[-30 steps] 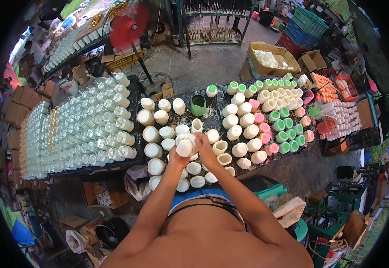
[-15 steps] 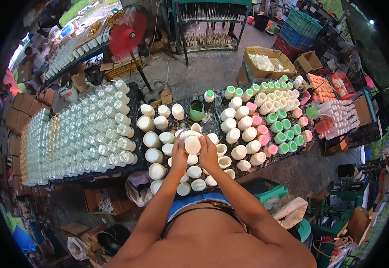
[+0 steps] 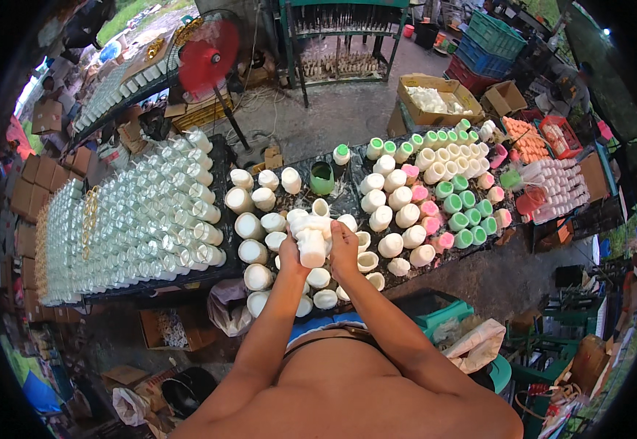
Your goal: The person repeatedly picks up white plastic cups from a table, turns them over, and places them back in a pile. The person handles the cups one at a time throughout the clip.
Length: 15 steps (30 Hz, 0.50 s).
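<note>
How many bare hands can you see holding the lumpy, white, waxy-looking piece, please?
2: the bare left hand is at the left side of the white piece, and the bare right hand is at its right side. Some fingers may be hidden behind it.

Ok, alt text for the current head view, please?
The left hand and right hand hold a white piece above a black-covered table with white, pink and green cylindrical pieces; rows of glassy containers stand left, a red fan beyond.

Daylight whitens the upper left; lower floor (image 3: 465, 276) dimmer. Red fan blades (image 3: 200, 64) motion-blurred. Fisheye bends outer edges; black vignette rings the view.
</note>
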Each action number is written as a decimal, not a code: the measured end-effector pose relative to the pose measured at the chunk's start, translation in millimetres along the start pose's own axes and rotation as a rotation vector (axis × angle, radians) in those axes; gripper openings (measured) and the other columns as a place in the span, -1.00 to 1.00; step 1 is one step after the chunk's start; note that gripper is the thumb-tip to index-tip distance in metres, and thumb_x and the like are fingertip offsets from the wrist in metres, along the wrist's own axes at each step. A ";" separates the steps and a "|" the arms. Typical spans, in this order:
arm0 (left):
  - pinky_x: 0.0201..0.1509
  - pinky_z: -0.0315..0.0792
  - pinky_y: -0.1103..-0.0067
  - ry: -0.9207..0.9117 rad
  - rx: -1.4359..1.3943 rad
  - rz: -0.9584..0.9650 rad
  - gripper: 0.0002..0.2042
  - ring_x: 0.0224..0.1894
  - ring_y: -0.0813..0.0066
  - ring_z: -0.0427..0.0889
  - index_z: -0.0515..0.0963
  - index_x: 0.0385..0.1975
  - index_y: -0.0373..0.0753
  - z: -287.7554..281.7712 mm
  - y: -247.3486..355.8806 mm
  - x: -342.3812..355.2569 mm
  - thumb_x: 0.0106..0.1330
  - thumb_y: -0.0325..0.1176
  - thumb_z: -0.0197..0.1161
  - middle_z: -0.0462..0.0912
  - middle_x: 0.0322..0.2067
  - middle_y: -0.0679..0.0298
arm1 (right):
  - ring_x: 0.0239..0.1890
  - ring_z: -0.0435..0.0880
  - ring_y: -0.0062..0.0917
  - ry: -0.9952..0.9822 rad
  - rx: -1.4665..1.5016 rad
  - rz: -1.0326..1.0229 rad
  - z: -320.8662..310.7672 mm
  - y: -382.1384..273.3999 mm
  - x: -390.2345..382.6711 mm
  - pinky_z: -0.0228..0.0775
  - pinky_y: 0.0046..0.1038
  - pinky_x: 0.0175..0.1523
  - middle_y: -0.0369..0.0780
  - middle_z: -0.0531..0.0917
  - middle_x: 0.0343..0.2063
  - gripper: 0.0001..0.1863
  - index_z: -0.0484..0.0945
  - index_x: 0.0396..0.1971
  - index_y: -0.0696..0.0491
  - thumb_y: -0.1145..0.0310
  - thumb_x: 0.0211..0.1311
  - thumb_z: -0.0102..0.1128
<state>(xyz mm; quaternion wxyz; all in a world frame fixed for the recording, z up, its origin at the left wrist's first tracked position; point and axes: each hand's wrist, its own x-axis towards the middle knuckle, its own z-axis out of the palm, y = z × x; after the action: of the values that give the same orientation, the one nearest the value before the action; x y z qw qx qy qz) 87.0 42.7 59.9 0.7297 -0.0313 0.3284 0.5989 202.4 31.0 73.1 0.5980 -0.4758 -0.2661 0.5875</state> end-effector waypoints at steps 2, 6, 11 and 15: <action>0.09 0.63 0.24 -0.001 0.017 -0.051 -0.56 -0.02 0.19 0.70 0.48 0.13 -0.22 -6.1 -2.2 0.3 0.66 -0.05 -0.26 0.66 -0.03 0.14 | -0.27 0.72 -0.54 0.020 0.092 0.074 -5.8 7.8 2.1 0.62 -0.46 -0.14 -0.20 0.73 -0.23 -0.64 0.61 -0.08 0.20 0.20 0.59 -0.01; 0.02 0.65 0.22 -0.010 0.013 -0.055 -0.64 -0.08 0.14 0.73 0.52 0.10 -0.28 -13.6 -4.7 3.0 0.53 -0.26 -0.12 0.69 -0.07 0.08 | -0.23 0.75 -0.45 0.051 0.230 0.162 -7.5 15.5 3.4 0.66 -0.38 -0.09 -0.16 0.73 -0.19 -0.67 0.57 -0.03 0.19 0.22 0.59 -0.01; 0.07 0.62 0.19 -0.073 -0.071 -0.096 -0.59 -0.05 0.12 0.70 0.54 0.06 -0.25 -12.2 -3.0 6.1 0.56 -0.08 -0.11 0.68 -0.05 0.10 | -0.22 0.75 -0.45 0.001 0.349 0.268 6.4 -18.5 -2.8 0.66 -0.36 -0.08 -0.16 0.72 -0.20 -0.65 0.57 -0.04 0.17 0.19 0.60 -0.03; 0.15 0.58 0.18 -0.015 -0.055 -0.115 -0.53 0.01 0.12 0.67 0.52 0.08 -0.23 -3.3 -4.7 7.0 0.59 0.03 -0.14 0.66 0.00 0.10 | -0.24 0.73 -0.48 -0.022 0.217 0.183 1.3 -14.2 11.6 0.63 -0.40 -0.11 -0.18 0.72 -0.23 -0.63 0.60 -0.08 0.16 0.14 0.60 -0.03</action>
<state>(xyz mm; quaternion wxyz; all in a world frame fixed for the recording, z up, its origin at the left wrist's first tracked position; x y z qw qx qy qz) 90.2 45.9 52.0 0.7641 -0.0658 0.3039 0.5653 209.6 44.4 83.4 0.5869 -0.4240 -0.1629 0.6702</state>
